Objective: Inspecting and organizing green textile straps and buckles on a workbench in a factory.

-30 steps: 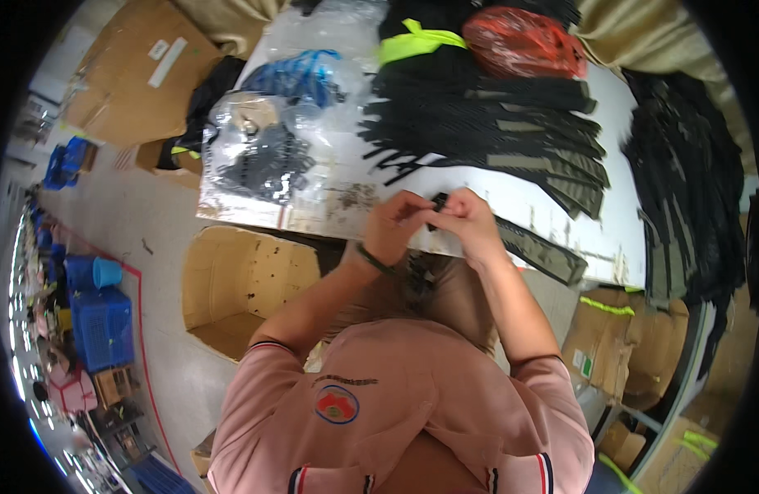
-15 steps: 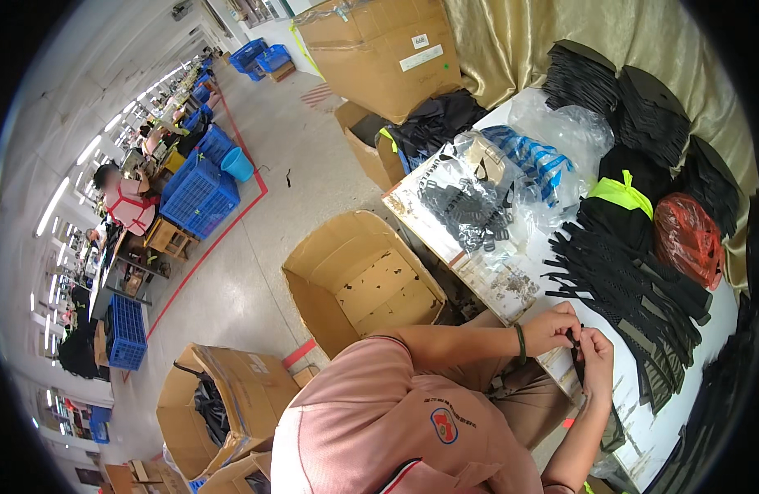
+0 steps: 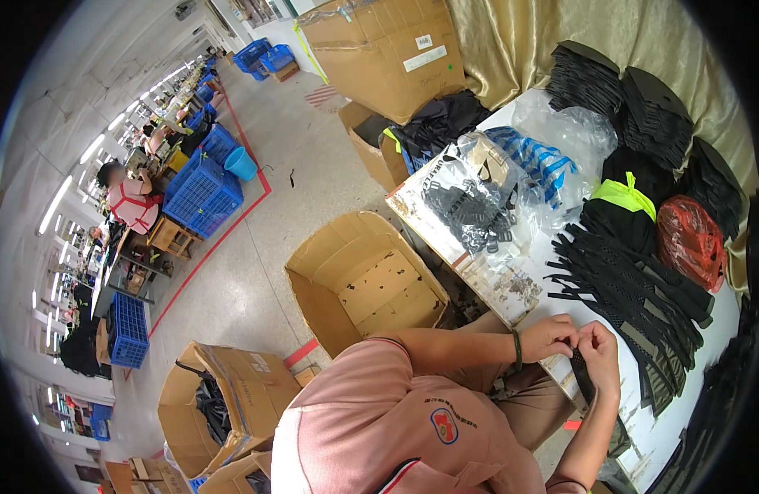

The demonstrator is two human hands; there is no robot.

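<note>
My left hand (image 3: 551,338) and my right hand (image 3: 600,354) meet over the near edge of the white table (image 3: 523,309). Both are closed, fingertips pinched together at the top end of a black strap (image 3: 581,377). The strap hangs down below the fingers along my right wrist. Its pinched end is mostly hidden, and any small part there is too small to make out. Just beyond my right hand lies a fanned pile of black straps (image 3: 618,288) with dark olive panels at the near ends.
Clear bags of black buckles (image 3: 470,210), a red plastic bag (image 3: 690,243) and stacked black pieces (image 3: 655,115) lie on the table. An open cardboard box (image 3: 367,280) stands left of my arm, another box (image 3: 231,403) nearer. Blue crates (image 3: 200,193) and a seated person (image 3: 132,202) are farther left.
My hands have shifted slightly, and the fingertips are drawn closer together at the strap's end. My right wrist has turned a little. More of the strap shows below the fingers.
</note>
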